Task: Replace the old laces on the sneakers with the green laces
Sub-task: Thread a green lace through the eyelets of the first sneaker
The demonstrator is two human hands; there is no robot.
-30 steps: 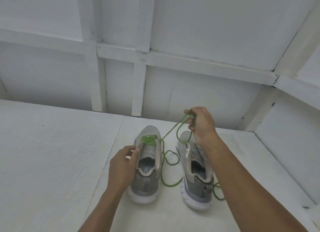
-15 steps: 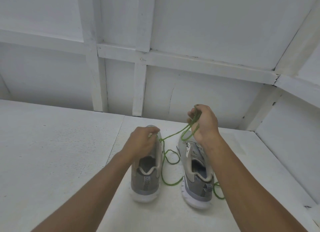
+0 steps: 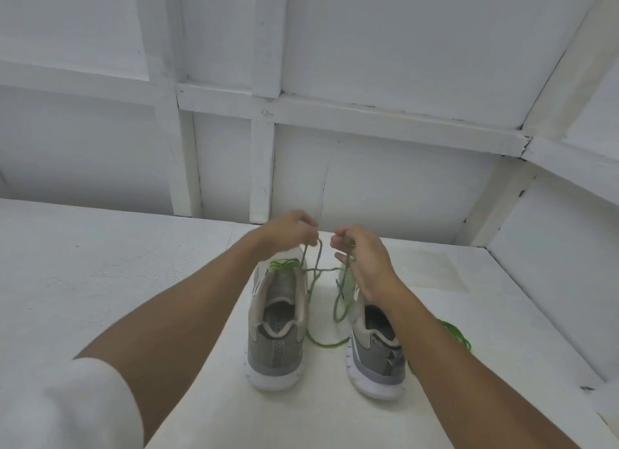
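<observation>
White floor (image 3: 100,281) beneath us; mid-frame, our left hand (image 3: 288,234) and right hand (image 3: 365,259) each pinch green lace (image 3: 315,274) above the sneakers (image 3: 278,334).

We see a white painted bench (image 3: 100,281) filling the lower half, with a faint seam (image 3: 231,244) running from 12 o'clock toward 7. Behind it, at 12 o'clock, rises a white panelled wall (image 3: 385,46), crossed by a horizontal rail (image 3: 368,120) and two upright battens (image 3: 261,167) below it. A thin crack (image 3: 323,187) curves down the panel just right of them. At 3 o'clock a white side wall (image 3: 569,264) meets the bench, and a small dark speck (image 3: 585,388) lies near 4 o'clock.
</observation>
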